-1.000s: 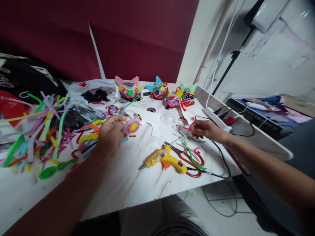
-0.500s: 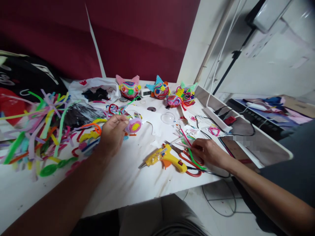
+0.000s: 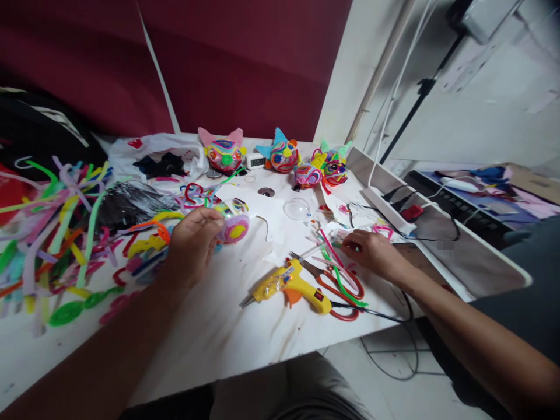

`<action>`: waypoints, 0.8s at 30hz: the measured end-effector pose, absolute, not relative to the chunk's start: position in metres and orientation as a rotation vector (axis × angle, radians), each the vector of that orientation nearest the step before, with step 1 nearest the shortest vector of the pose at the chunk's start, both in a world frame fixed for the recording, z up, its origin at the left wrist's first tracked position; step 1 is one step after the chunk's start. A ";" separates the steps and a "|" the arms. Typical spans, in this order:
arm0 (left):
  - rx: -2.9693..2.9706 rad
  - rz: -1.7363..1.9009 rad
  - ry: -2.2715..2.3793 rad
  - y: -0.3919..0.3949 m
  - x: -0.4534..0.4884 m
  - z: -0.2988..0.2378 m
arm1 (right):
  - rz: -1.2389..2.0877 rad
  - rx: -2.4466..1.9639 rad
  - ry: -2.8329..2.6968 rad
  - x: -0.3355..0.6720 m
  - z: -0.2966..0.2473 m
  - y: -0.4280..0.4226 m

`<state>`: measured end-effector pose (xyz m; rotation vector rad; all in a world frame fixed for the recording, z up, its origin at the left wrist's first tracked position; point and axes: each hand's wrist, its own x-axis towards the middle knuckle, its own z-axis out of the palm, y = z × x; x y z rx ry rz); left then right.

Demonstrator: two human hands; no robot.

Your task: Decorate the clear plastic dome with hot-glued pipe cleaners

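Note:
My left hand (image 3: 192, 245) is closed on a small clear ball (image 3: 234, 221) wrapped in pink and yellow pipe cleaner, held just above the white table (image 3: 227, 326). My right hand (image 3: 371, 252) rests knuckles up on loose pink and green pipe cleaner pieces (image 3: 332, 256) at the table's right side, fingers curled; what they pinch is hidden. A yellow glue gun (image 3: 297, 286) and red-handled scissors (image 3: 336, 286) lie between my hands, nearer the front edge.
Three finished pipe cleaner animal heads (image 3: 280, 158) stand at the back beside a small white clock (image 3: 254, 161). A heap of coloured pipe cleaners (image 3: 65, 227) fills the left. A clear half dome (image 3: 297, 209) lies mid-table. A power strip (image 3: 389, 210) and cables run along the right.
My right hand dropped from holding a pink piece near the power strip to the scissors, then slid back onto the loose pieces. My left hand kept the ball, turning it slightly.

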<state>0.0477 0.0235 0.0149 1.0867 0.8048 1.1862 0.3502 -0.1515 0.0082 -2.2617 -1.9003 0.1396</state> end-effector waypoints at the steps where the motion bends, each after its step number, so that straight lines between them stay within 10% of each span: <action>1: 1.083 1.191 0.802 0.024 0.048 0.015 | 0.149 -2.276 -1.913 0.351 0.006 -0.148; 24: 1.118 1.179 0.811 0.020 0.050 0.018 | 0.990 -1.743 -1.341 0.369 0.027 -0.190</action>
